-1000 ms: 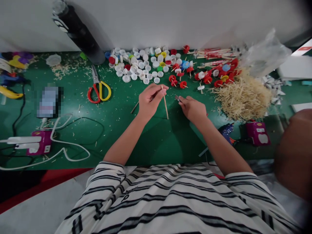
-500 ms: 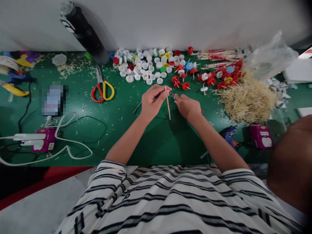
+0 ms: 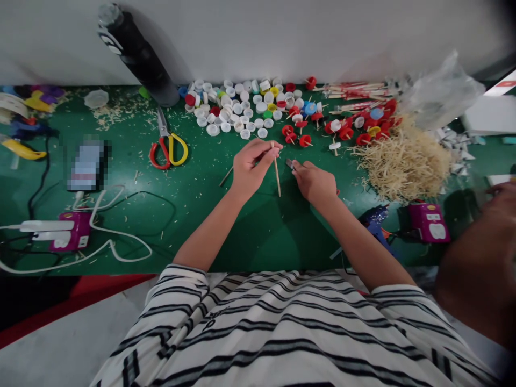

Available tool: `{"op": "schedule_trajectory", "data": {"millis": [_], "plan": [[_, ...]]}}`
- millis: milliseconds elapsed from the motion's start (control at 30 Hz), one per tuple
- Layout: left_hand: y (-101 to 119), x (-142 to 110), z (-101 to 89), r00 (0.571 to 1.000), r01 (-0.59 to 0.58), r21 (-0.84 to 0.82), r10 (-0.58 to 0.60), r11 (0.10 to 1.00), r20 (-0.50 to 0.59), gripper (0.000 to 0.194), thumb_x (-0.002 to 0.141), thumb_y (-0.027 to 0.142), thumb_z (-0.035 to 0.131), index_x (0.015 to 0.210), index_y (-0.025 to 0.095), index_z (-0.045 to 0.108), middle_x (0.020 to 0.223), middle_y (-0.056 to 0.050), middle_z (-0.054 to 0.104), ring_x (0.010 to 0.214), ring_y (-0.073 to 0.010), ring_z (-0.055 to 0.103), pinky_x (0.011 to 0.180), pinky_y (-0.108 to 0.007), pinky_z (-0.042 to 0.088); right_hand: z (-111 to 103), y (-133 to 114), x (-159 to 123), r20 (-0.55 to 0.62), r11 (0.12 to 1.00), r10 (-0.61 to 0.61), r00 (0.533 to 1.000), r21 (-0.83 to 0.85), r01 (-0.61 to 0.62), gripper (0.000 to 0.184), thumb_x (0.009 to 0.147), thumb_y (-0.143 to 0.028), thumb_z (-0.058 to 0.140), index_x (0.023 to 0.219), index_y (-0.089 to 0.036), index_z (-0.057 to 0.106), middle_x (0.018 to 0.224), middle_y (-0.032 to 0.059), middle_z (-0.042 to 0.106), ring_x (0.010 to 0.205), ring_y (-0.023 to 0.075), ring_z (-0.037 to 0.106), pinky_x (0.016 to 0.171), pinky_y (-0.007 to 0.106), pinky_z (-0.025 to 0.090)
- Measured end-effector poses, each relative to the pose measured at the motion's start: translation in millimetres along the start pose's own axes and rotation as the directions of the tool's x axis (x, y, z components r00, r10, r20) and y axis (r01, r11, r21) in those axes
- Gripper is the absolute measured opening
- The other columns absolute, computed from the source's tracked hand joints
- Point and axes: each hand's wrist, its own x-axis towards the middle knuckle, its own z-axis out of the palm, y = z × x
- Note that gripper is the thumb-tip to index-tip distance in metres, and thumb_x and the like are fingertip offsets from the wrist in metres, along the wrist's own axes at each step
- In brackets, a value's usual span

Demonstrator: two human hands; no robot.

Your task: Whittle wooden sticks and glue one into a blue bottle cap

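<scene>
My left hand (image 3: pixel 253 164) pinches a thin wooden stick (image 3: pixel 277 176) near its upper end, and the stick slants down toward me. My right hand (image 3: pixel 316 183) is closed around a utility knife (image 3: pixel 289 163). Its metal tip points toward the stick but is apart from it; most of the handle is hidden in my fist. Beside my left wrist lies a thin dark rod (image 3: pixel 226 176). Beyond both hands spread many bottle caps (image 3: pixel 237 110), mostly white, and red caps with sticks through them (image 3: pixel 305 141).
Left of my hands lie scissors (image 3: pixel 168 150), a phone (image 3: pixel 86 165) and a purple power adapter (image 3: pixel 71 231). A black bottle (image 3: pixel 139 56) stands behind. To the right are a heap of wood shavings (image 3: pixel 405 161), a blue glue gun (image 3: pixel 374 223), another purple adapter (image 3: pixel 429 222) and another person's arm (image 3: pixel 479 263).
My right hand has drawn back slightly toward me and right, so the knife tip is farther from the stick. The other person's arm at the right has shifted, showing a hand.
</scene>
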Motion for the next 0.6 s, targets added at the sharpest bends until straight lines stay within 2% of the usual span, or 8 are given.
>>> {"op": "schedule_trajectory", "data": {"millis": [167,300,467,600], "plan": [[0.1,-0.7,0.4,1.000,-0.028,0.010,0.028,1.000,0.005,0.032,0.105,0.051,0.070,0.097,0.024,0.084,0.093,-0.003,0.080,0.067,-0.0098,0.067,0.062,-0.027,0.055,-5.2,-26.9,15.2,0.046,0.994,-0.111,0.993,0.010,0.111,0.058,0.117,-0.038,0.030,0.170,-0.027,0.052,0.147,0.0159,0.071,0.114,0.0276,0.075,0.079,0.036,0.052],[-0.7,-0.1,-2.0,1.000,-0.027,0.021,0.026,0.999,0.005,0.032,0.104,0.051,0.070,0.097,0.023,0.084,0.095,-0.004,0.080,0.071,-0.0101,0.069,0.065,-0.027,0.058,-8.9,-40.1,16.3,0.049,0.983,-0.179,0.983,0.058,0.176,0.057,0.118,-0.041,0.028,0.166,-0.028,0.057,0.144,0.0145,0.072,0.113,0.0272,0.076,0.081,0.036,0.052],[0.5,0.8,-3.8,0.999,-0.040,0.040,0.039,0.998,0.026,0.034,0.105,0.052,0.068,0.098,0.023,0.084,0.094,-0.004,0.080,0.071,-0.0106,0.068,0.066,-0.028,0.058,-13.3,-25.0,16.5,0.090,0.997,-0.053,0.995,0.054,0.048,0.057,0.117,-0.042,0.031,0.168,-0.032,0.054,0.150,0.0135,0.070,0.119,0.0291,0.074,0.083,0.037,0.054],[3.0,0.1,-3.7,0.999,-0.043,0.040,0.042,0.998,0.032,0.035,0.106,0.053,0.067,0.100,0.023,0.084,0.094,-0.004,0.080,0.072,-0.0114,0.069,0.066,-0.029,0.058,-12.4,-18.1,16.6,0.080,0.999,-0.027,0.996,0.049,0.024,0.056,0.117,-0.043,0.032,0.167,-0.035,0.056,0.151,0.0116,0.069,0.118,0.0295,0.075,0.083,0.038,0.054]]}}
